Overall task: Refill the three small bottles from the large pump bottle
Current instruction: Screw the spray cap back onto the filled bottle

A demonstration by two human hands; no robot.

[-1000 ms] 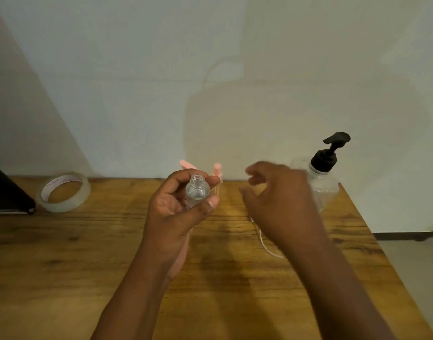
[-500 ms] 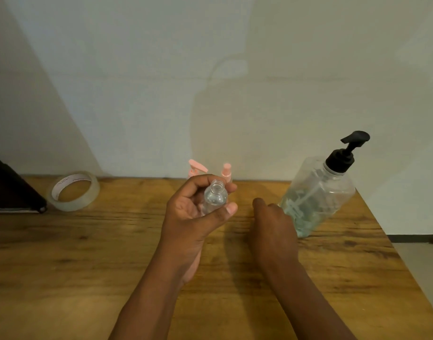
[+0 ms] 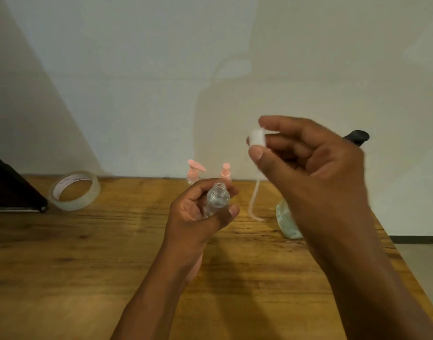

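Note:
My left hand (image 3: 198,217) grips a small clear bottle (image 3: 217,201) with an open threaded neck, upright above the table. My right hand (image 3: 308,165) is raised to its upper right and pinches a small white cap (image 3: 257,137), whose thin white dip tube (image 3: 254,202) hangs down. Two small bottles with pink tops stand at the back of the table, one with a pump head (image 3: 193,173), one with a spray top (image 3: 226,171). The large pump bottle (image 3: 286,220) is mostly hidden behind my right hand; its black pump head (image 3: 356,136) shows.
A roll of clear tape (image 3: 74,190) lies at the back left of the wooden table (image 3: 88,266). A dark flat object (image 3: 12,192) sits at the far left edge. The table's right edge runs close beside my right forearm.
My right hand rose from the tabletop and now holds the white cap with its tube, up and to the right of the small bottle. My left hand kept the bottle steady.

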